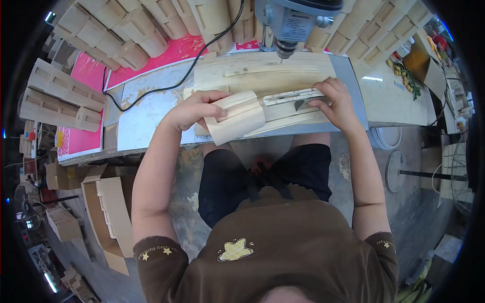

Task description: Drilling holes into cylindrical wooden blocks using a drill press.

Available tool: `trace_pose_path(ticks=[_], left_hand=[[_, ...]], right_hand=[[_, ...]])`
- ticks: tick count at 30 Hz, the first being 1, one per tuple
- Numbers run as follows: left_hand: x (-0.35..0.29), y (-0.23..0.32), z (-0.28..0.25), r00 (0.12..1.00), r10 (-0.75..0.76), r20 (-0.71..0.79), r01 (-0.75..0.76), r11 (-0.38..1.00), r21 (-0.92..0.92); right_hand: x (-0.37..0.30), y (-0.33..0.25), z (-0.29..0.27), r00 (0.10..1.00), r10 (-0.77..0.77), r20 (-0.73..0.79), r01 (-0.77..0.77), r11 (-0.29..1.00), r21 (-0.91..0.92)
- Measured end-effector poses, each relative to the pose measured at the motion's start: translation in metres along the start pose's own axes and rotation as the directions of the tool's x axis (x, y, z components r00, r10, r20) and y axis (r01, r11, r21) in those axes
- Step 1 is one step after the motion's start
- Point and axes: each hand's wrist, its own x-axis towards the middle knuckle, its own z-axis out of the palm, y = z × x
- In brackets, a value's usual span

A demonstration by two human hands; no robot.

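Note:
My left hand (pixel 194 110) is closed on a pale wooden cylinder (pixel 240 123), which has a groove along its upper side. It lies tilted over the front edge of the worktable, thumb on top. My right hand (pixel 336 105) pinches the right end of a narrow, light-coloured strip (pixel 290 97) with small dark marks; its exact kind cannot be made out. A dark, pointed piece (pixel 301 104) shows beside the strip near my right thumb. The strip's left end is close to the cylinder's right end; whether they touch is unclear.
A drill press (pixel 290 25) with its chuck and bit stands above a wooden board (pixel 222 68). A black cable (pixel 166 87) curves across the table. Stacked wooden cylinders (pixel 139 35) line the back. An open cardboard box (pixel 103 212) sits on the floor at left.

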Motion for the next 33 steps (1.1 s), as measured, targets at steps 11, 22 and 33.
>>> trace_pose_path(ticks=[11,22,33], left_hand=[[0.007,-0.002,0.017,0.972,0.064,-0.227,-0.069,0.998,-0.015],[0.042,-0.038,0.119,0.601,0.274,-0.751,-0.481,0.874,-0.067],[0.045,-0.071,0.129,0.29,0.66,-0.693,-0.496,0.723,0.48]], right_hand=[[-0.005,0.003,-0.004,0.999,-0.046,-0.014,0.046,0.999,0.011],[-0.001,-0.016,0.003,0.998,-0.066,-0.001,0.066,0.998,0.007],[-0.016,-0.015,0.016,0.983,-0.044,-0.178,0.066,0.99,0.122]])
